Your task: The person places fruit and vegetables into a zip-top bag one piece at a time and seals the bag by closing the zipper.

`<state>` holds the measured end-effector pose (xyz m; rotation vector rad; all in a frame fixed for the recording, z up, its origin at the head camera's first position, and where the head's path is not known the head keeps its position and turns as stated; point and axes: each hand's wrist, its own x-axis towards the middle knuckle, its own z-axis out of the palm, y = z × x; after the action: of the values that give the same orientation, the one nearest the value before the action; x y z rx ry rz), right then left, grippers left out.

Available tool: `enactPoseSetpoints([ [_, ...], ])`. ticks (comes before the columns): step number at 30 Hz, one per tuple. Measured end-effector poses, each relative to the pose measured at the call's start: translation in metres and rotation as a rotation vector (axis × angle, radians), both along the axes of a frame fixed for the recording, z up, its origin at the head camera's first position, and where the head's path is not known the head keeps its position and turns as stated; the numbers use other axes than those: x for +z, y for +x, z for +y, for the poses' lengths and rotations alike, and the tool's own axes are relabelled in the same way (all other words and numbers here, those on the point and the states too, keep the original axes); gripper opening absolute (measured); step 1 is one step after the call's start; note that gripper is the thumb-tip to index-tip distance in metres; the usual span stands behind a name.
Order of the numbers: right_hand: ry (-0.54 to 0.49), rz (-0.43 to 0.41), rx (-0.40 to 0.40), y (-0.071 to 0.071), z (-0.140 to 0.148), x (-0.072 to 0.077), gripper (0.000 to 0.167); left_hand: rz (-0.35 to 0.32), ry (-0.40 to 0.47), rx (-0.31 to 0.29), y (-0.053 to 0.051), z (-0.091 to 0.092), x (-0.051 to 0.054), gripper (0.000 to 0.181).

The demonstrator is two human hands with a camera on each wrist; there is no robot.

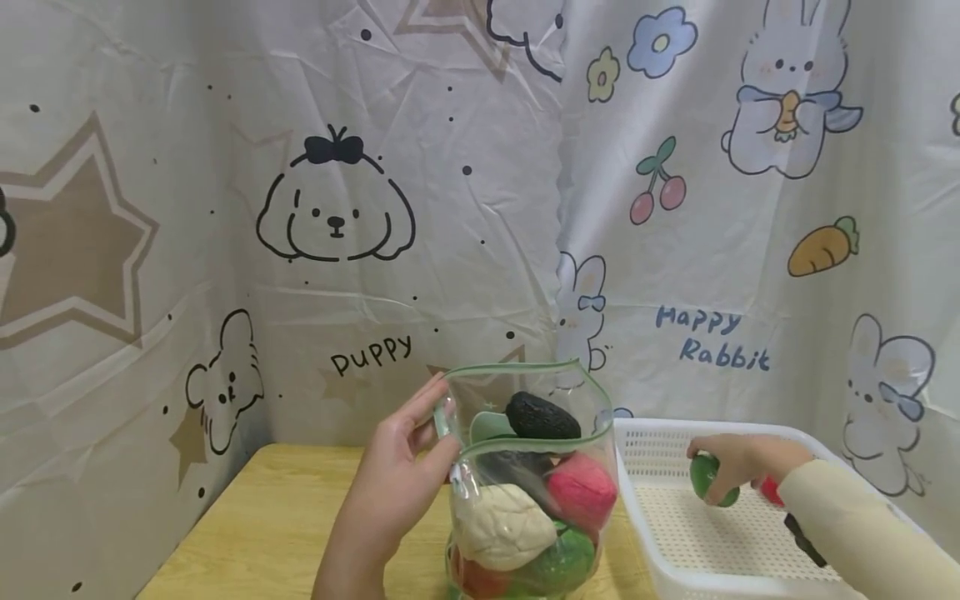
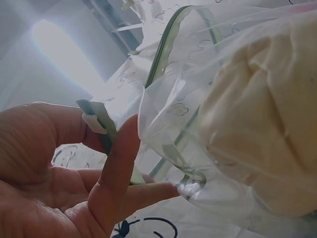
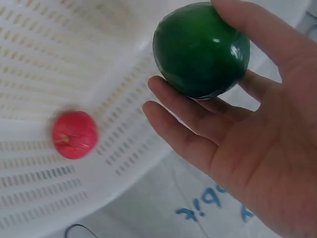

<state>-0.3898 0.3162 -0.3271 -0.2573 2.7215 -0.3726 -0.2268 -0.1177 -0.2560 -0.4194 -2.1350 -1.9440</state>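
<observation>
My left hand (image 1: 397, 467) pinches the left edge of a clear zip bag (image 1: 517, 365) with a green-trimmed mouth, which stands upright and gapes at the top. Through its wall show a dark, bumpy avocado-like piece (image 1: 542, 417), a cream lumpy piece (image 1: 502, 525), a pinkish-red piece (image 1: 583, 492) and a green one (image 1: 562, 562). In the left wrist view, a white slider (image 2: 94, 124) sits on the zip strip by the fingers. My right hand (image 1: 750, 462) holds a glossy green round fruit (image 3: 200, 49) over the white basket (image 1: 637, 508), thumb on one side, fingers on the other.
A small red fruit (image 3: 74, 135) lies in the basket, partly behind the right wrist in the head view. Bag and basket stand side by side on a yellow wooden table (image 1: 262, 517). Printed curtains (image 1: 450, 208) hang behind and at the sides.
</observation>
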Motion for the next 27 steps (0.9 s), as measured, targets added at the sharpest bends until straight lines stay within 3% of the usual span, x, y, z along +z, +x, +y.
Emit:
enactPoseSetpoints([
  [5,-0.056,0.149,0.100,0.009,-0.009,0.037,0.081,-0.007,0.019,-0.006,0.001,0.001,-0.002,0.065],
  [9,-0.140,0.415,0.209,0.022,-0.026,0.076,0.089,-0.003,0.007,-0.002,0.001,0.001,-0.002,0.065],
  [12,-0.176,0.628,0.285,0.033,-0.047,0.111,0.083,0.006,-0.007,0.001,0.002,0.001,-0.001,0.065],
  [15,-0.207,0.773,0.353,0.050,-0.071,0.141,0.081,0.003,-0.017,-0.002,0.002,0.001,0.000,0.065],
  [18,-0.232,0.852,0.408,0.071,-0.097,0.165,0.086,-0.002,-0.024,-0.002,0.003,0.001,0.001,0.065],
  [21,-0.234,0.888,0.463,0.090,-0.122,0.179,0.091,-0.006,-0.026,0.000,0.003,0.001,0.001,0.066],
  [27,-0.254,0.900,0.617,0.108,-0.157,0.184,0.091,-0.009,-0.015,-0.002,0.004,0.002,0.002,0.068],
])
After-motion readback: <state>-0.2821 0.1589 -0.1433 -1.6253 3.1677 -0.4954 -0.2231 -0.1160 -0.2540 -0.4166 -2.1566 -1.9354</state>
